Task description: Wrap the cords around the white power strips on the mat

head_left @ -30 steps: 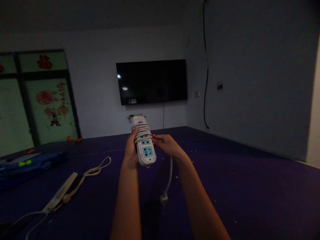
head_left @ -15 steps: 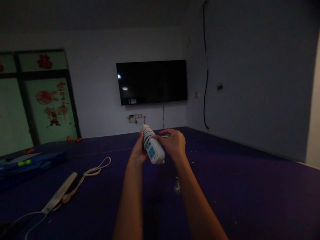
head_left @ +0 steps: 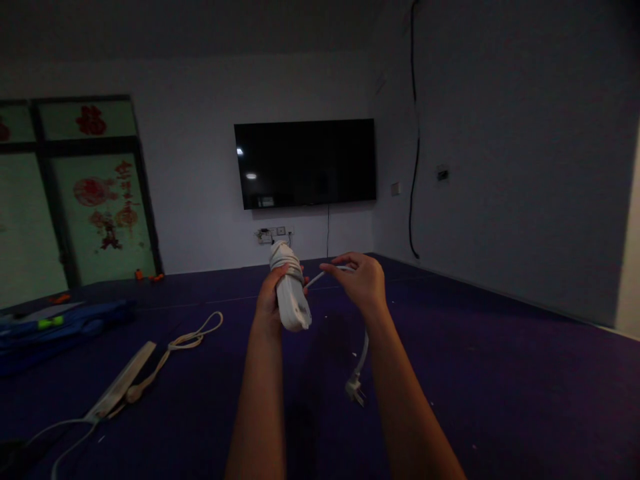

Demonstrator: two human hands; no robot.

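Note:
A white power strip (head_left: 291,301) is gripped in my left hand (head_left: 270,293), its far end wrapped in several turns of its own white cord. The side facing me is plain; the blue socket face is turned out of sight. To its right, my right hand (head_left: 363,280) pinches the cord (head_left: 316,279) between thumb and fingers, and that stretch runs fairly straight to the strip. From behind my right wrist the cord's free end hangs down to a three-pin plug (head_left: 355,389).
On the purple surface (head_left: 200,407) at left lies another power strip (head_left: 123,380) with a looped cord (head_left: 193,339). Blue cloth (head_left: 90,320) lies beyond it. A television (head_left: 307,163) hangs on the far wall; a black cable (head_left: 415,167) runs down the right wall.
The power strip has turned, so its blue sockets no longer show. My right hand has moved right, away from the strip, with the cord. The hanging plug now shows more clearly.

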